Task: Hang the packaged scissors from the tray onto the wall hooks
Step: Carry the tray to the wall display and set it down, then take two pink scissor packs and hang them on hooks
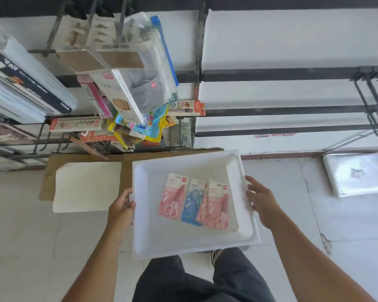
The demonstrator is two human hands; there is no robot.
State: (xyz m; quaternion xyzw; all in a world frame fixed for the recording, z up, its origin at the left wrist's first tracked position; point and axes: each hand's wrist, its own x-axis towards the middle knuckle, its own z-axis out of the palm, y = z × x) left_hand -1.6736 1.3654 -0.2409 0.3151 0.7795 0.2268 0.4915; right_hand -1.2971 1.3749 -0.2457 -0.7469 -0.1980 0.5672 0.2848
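Observation:
A white tray (153, 243) is held level in front of me, above the floor. My left hand (121, 205) grips its left rim and my right hand (261, 200) grips its right rim. Three packaged scissors lie side by side in the tray: a pink pack (172, 197) on the left, a blue pack (192, 203) in the middle, and a pink pack (219, 207) on the right, partly overlapping. Empty black wall hooks (371, 99) stick out from the slat wall at the far right.
Hooks at the upper left are crowded with hanging stationery packs (129, 83). A cardboard sheet (50, 171) with a white board (85, 186) on it lies on the floor left of the tray. A plastic-wrapped bundle (358, 173) lies on the floor at right. My legs are below the tray.

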